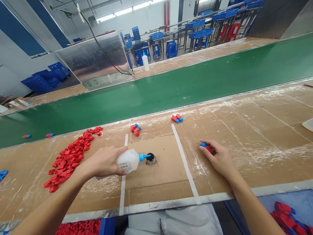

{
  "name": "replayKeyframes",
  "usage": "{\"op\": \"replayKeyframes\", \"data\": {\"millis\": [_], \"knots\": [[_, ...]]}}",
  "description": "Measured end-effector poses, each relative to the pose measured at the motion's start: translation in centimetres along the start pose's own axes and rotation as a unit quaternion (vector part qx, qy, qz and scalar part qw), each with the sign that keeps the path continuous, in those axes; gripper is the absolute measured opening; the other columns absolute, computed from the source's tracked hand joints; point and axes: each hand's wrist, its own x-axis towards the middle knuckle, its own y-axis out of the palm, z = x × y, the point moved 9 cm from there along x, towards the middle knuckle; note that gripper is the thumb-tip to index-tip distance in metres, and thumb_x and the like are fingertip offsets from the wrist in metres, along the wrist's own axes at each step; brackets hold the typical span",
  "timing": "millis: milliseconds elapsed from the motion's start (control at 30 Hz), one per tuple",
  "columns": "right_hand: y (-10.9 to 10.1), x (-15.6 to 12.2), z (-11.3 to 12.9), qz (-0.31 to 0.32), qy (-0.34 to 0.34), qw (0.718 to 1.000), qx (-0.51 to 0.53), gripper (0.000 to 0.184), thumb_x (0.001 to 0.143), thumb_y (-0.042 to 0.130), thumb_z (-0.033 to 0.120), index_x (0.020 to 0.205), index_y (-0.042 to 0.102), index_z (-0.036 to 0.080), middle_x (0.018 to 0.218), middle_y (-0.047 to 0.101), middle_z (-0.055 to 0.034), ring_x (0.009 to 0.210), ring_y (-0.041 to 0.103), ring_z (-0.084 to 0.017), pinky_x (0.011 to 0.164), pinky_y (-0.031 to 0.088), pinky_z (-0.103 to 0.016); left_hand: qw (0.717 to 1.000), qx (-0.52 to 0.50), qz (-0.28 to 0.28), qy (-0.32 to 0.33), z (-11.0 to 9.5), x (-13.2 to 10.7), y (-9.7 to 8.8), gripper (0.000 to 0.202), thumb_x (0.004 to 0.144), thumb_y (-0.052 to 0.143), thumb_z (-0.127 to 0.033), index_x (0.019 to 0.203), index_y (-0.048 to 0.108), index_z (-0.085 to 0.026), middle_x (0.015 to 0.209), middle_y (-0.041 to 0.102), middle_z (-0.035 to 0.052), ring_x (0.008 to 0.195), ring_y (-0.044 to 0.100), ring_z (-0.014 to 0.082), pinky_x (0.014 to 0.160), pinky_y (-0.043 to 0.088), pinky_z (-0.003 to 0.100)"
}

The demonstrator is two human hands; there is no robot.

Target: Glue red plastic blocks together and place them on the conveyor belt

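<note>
My left hand (107,161) is wrapped round a translucent white squeeze bottle (129,160) with a printed label. The bottle lies tipped over to the right, and its blue nozzle (143,157) reaches the rim of a small round dark-filled pot (151,158). Dark specks surround the pot on a cardboard sheet (166,176). To the right, my right hand (218,158) pinches a small red and blue plastic piece (203,144) just above or on the table; the fingers hide part of it.
Loose red pieces (70,158) form a long pile at the left. Joined red-blue pieces (177,118) lie near the green conveyor belt (156,98), and others (50,135) sit on it. Another white bottle (145,61) stands beyond. Bins (107,227) flank my lap.
</note>
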Motion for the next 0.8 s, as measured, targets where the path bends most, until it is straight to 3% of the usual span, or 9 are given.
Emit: {"op": "replayKeyframes", "data": {"millis": [800], "knots": [[-0.23, 0.02, -0.23, -0.009, 0.008, 1.0, 0.001, 0.039, 0.09, 0.055, 0.052, 0.11, 0.066, 0.02, 0.092, 0.069, -0.0078, 0.071, 0.062, -0.022, 0.067, 0.05, -0.035, 1.0, -0.026, -0.016, -0.001, 0.19, -0.54, -0.16, 0.064, 0.061, 0.068, -0.059, 0.115, 0.063, -0.025, 0.093, 0.068, 0.0129, 0.081, 0.062, 0.0368, 0.066, 0.042, 0.039]]}}
